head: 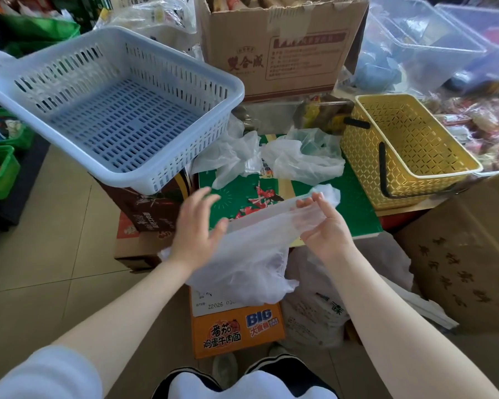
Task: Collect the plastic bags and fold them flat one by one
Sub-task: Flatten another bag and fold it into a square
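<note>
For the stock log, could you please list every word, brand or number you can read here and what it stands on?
"BIG", "番茄鸡蛋牛肉面": orange carton by the feet.
"Z2026 030", cut off by the plastic bag: white label on that carton.
"雙合成": brown cardboard box; its smaller print is unreadable.
Print on the dark brown box: too blurred.

**Where everything sits around the carton top**

At the centre lies a flat carton top [355, 214]. On it, toward 12 o'clock, rest two crumpled plastic bags [306, 159], side by side. Toward 10 o'clock a slotted basket [113, 105] sits tilted on a stack of boxes [150, 208]. At 12 o'clock, behind the bags, stands an open cardboard box [283, 50]. At 2 o'clock a handled basket [406, 151] stands just beside the carton top. At 6 o'clock, a third bag [251, 260] hangs between the left hand [198, 228] and the right hand [326, 226], above a noodle carton [236, 329].
</note>
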Demonstrator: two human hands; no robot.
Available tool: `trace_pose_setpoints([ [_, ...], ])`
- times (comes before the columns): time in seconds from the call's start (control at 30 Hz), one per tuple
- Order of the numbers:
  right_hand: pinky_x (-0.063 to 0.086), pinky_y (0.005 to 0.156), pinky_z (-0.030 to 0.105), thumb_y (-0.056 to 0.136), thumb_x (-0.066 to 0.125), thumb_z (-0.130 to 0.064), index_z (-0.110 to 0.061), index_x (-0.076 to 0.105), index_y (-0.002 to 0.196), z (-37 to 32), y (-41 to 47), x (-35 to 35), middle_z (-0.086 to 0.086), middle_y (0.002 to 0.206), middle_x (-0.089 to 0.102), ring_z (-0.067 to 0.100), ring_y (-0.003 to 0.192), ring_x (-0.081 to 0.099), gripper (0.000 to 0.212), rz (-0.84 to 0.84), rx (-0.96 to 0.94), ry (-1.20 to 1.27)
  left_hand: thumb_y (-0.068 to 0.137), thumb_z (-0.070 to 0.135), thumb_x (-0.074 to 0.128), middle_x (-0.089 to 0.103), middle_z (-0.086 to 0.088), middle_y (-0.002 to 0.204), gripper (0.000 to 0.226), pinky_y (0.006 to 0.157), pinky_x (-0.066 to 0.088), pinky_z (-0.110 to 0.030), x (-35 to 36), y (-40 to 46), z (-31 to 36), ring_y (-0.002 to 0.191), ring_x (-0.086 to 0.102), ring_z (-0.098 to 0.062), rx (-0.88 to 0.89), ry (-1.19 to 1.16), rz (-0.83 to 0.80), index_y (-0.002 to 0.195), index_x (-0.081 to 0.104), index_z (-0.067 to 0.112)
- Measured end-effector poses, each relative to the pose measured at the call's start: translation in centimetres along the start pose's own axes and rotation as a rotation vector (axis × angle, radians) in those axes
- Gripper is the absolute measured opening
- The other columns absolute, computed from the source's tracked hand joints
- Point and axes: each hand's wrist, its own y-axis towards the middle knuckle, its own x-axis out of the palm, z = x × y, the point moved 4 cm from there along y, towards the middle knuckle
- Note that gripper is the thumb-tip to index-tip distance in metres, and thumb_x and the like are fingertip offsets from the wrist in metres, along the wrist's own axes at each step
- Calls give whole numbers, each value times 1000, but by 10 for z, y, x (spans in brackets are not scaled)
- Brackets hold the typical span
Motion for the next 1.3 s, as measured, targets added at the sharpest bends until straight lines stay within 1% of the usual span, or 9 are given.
trace_pose_setpoints([
  [0.1,54,73,28,94,45,-23,-16,58,79,7,-4,11,-3,67,63,13,67,64,21,-88,25,2,82,66,38,30,-6,148,69,111,12,-34,28,2,26,137,21,-21,145,-29,-380,123,51,13],
  [0.27,53,68,28,93,45,-25,-17,64,79,21,-21,22,-2,71,63,15,68,61,24,-310,169,-216,77,36,71,22,0,152,16,110,28,-44,56,3,35,139,22,-21,-12,-301,-440,85,59,31],
  [0.4,53,73,31,94,49,-22,-12,66,85,21,-33,21,5,80,64,19,75,63,21,-352,256,-473,83,31,66,59,-5,120,19,99,38,-38,70,-3,36,112,52,-22,-90,-348,-632,67,56,34],
  [0.5,49,79,31,87,57,-35,-11,64,96,15,-31,6,5,84,67,18,77,64,26,-212,299,-531,86,28,64,63,-3,77,18,75,46,-42,72,-9,28,75,58,-22,-123,-307,-604,69,60,23],
  [0.73,46,57,19,90,58,-16,-13,62,79,-1,-27,-13,2,76,64,13,70,57,12,45,27,-637,85,17,65,65,13,83,17,71,41,-11,60,-11,7,80,59,0,-193,-383,-507,75,64,31],
  [0.97,50,58,18,90,60,-17,-12,54,72,0,-31,-20,2,72,56,13,65,53,19,328,-207,-470,83,12,67,64,6,83,25,76,44,-14,41,-4,15,81,59,-3,-92,-481,-400,66,61,29],
  [1.1,47,80,26,90,61,-15,-19,51,94,-7,-29,-16,-3,82,56,14,84,59,12,103,-269,-675,83,12,67,63,4,83,18,78,44,-15,35,-5,22,82,58,-5,-73,-524,-402,69,62,22],
  [1.2,49,78,29,87,64,-18,-27,47,128,-16,-25,-10,-6,92,59,14,87,58,45,-52,-190,-987,81,14,69,61,11,80,21,75,42,-12,32,-4,26,78,56,-2,-34,-507,-439,69,60,29],
  [1.3,50,83,42,86,66,-17,-17,68,96,-25,-24,0,4,90,68,25,87,62,10,-60,-218,-1095,81,18,69,60,10,77,20,70,42,-15,30,-1,28,72,54,-4,-25,-481,-442,68,59,29],
])
